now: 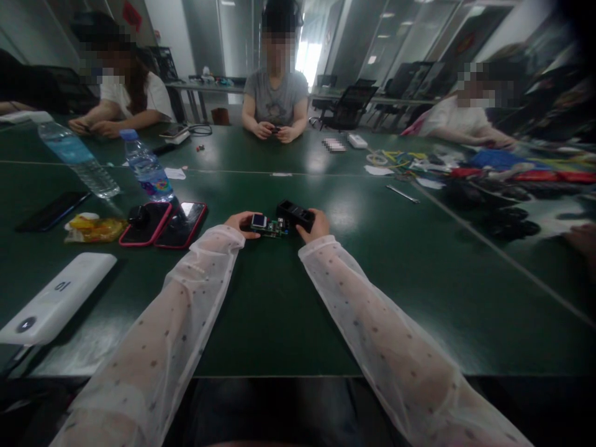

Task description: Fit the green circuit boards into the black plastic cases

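Note:
A small green circuit board (274, 228) with a little dark screen at its left end is gripped by my left hand (241, 224), thumb and fingers at its edge. My right hand (317, 226) holds a black plastic case (295, 213) with a rectangular opening in its top face. The right end of the board lies close against the case's left end; whether the two touch I cannot tell. Both are held just over the green table (279, 298). Sheer white sleeves with dark spots cover both my forearms.
Left of my hands are two phones (180, 225), a yellow packet (95, 228), a white power bank (60, 298) and water bottles (145, 166). To the right lie a wrench (402, 194) and a heap of cables and tools (503, 174). Several people sit around the table.

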`<act>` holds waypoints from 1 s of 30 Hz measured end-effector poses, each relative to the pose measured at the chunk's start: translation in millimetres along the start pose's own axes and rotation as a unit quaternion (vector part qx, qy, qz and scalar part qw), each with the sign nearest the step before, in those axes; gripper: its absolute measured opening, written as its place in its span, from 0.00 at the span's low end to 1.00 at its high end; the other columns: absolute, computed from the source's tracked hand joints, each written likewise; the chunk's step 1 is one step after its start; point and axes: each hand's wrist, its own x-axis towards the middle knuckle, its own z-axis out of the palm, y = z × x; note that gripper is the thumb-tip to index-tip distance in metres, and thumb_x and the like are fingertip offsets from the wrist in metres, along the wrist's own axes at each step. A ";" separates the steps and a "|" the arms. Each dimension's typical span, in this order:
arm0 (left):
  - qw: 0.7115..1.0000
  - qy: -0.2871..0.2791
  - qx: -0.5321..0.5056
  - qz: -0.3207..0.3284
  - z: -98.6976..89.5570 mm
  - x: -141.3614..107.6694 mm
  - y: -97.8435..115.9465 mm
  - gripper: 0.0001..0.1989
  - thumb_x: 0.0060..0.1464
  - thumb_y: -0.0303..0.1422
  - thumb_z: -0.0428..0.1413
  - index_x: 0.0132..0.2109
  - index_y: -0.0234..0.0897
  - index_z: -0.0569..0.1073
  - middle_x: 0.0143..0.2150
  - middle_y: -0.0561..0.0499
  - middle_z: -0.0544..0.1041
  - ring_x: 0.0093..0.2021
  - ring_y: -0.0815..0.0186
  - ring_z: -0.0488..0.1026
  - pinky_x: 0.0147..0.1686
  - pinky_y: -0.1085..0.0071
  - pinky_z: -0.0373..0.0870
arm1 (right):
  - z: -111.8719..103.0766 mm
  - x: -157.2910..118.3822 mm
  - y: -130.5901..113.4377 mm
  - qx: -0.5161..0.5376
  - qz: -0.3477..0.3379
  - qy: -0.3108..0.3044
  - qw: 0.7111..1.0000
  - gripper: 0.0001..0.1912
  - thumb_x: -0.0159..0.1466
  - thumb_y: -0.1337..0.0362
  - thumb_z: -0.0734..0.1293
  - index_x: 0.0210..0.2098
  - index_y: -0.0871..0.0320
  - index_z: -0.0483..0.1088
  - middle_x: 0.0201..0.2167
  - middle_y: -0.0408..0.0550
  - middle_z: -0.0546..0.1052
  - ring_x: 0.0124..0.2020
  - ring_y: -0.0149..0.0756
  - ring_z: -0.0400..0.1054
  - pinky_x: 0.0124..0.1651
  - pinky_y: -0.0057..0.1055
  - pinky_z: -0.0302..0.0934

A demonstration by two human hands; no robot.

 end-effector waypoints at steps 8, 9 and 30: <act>0.999 0.018 -0.029 -0.014 1.9 4.6 -8.8 0.39 0.36 0.33 0.74 0.58 0.33 0.75 0.58 0.36 0.79 0.62 0.48 0.74 0.68 0.45 0.59 | 1.2 2.4 -1.3 0.002 0.019 -0.016 1.000 0.32 0.54 0.65 0.71 0.58 0.62 0.63 0.55 0.65 0.71 0.57 0.59 0.67 0.62 0.57 0.61; 0.999 0.017 -0.029 -0.015 2.2 4.4 -8.3 0.39 0.36 0.33 0.74 0.58 0.34 0.75 0.58 0.36 0.79 0.62 0.48 0.74 0.68 0.45 0.59 | 1.7 3.3 -0.2 0.005 0.019 -0.018 1.000 0.32 0.54 0.66 0.71 0.57 0.61 0.63 0.55 0.64 0.71 0.57 0.59 0.67 0.62 0.58 0.61; 0.997 0.026 -0.073 -0.009 3.7 6.1 -3.7 0.50 0.30 0.34 0.75 0.63 0.28 0.69 0.61 0.30 0.75 0.67 0.39 0.67 0.68 0.41 0.58 | -11.0 -13.3 -49.0 0.168 -0.101 -0.074 0.978 0.31 0.63 0.56 0.68 0.64 0.53 0.60 0.61 0.58 0.70 0.59 0.50 0.69 0.58 0.51 0.68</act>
